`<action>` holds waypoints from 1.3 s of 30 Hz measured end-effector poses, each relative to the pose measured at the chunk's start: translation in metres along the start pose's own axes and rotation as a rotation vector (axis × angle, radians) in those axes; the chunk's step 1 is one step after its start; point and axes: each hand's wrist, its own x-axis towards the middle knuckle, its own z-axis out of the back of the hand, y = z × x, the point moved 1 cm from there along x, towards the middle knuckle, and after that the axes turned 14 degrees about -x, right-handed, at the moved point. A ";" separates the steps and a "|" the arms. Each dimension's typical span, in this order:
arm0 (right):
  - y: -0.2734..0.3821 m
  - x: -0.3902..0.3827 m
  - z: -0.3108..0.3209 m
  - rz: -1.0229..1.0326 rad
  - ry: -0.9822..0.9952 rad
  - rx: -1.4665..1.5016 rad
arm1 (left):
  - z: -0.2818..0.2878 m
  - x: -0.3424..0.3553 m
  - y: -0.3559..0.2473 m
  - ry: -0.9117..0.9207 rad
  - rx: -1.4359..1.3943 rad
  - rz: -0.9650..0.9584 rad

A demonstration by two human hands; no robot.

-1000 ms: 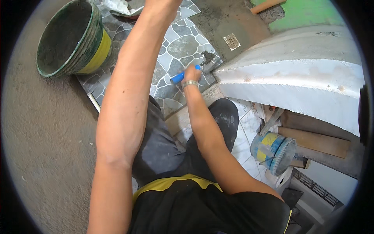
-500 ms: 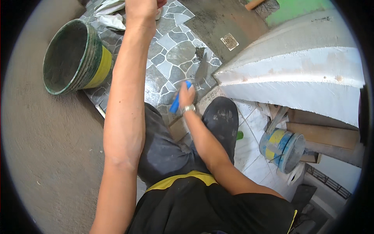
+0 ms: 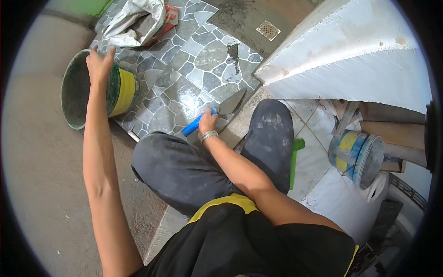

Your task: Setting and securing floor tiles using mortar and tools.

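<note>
My right hand [image 3: 208, 122] is closed around the blue handle [image 3: 191, 127] of a pointed trowel. Its grey metal blade [image 3: 232, 102] points away and to the right, just over the stone-patterned tiles. At the far left, my left hand [image 3: 99, 67] is at the rim of a dark green bucket [image 3: 74, 115] with a yellow band, fingers spread apart. The bucket leans over, its mouth facing left. I cannot see how firmly the fingers touch the rim.
A white sack [image 3: 138, 23] lies open on the tiles [image 3: 180, 87]. Dark mortar crumbs [image 3: 233, 57] lie near the floor drain [image 3: 268, 31]. A white-edged wall block [image 3: 341, 64] stands at right, beyond a green object [image 3: 294, 159] and a blue-yellow bucket [image 3: 357, 157].
My left hand has swung left and down from the sack to the bucket's rim. The trowel has tilted further right in my right hand. The view has shifted.
</note>
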 end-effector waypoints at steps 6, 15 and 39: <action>0.014 0.022 -0.050 -0.190 0.117 0.227 | 0.005 -0.006 0.008 0.028 0.190 -0.053; 0.195 0.142 -0.111 0.101 -0.132 0.063 | -0.003 -0.022 0.019 0.070 0.146 -0.124; 0.044 0.002 -0.008 -0.031 0.023 0.054 | 0.004 -0.004 0.031 0.210 -0.392 0.163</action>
